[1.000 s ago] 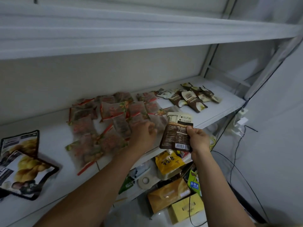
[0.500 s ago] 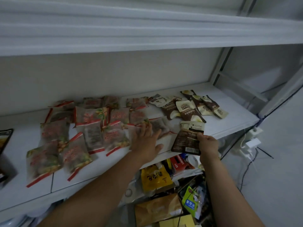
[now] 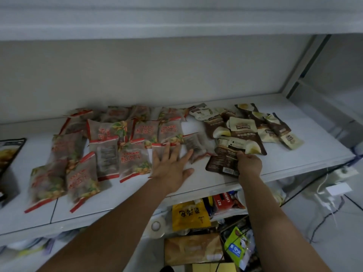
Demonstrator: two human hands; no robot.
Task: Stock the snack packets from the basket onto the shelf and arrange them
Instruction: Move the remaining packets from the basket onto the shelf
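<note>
Brown snack packet (image 3: 221, 165) right of frame centre, lying near the shelf (image 3: 314, 152) front edge, pinched at its right side by right hand (image 3: 249, 165). Left hand (image 3: 169, 169) flat, fingers spread, resting on red-trimmed packets (image 3: 130, 157) further left.

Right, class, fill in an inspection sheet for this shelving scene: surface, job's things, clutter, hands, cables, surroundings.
Surface: white shelf, packets lying flat on it.
Job's things: red-trimmed clear packets left, brown-and-cream packets right.
Clutter: black pouch at left edge; yellow bag, tape roll below.
Hands: left hand flat, fingers spread on a red-trimmed packet; right hand grips a brown packet.
Cables: white cables by a power strip, right.
Surroundings: upper shelf overhead, white back wall.
</note>
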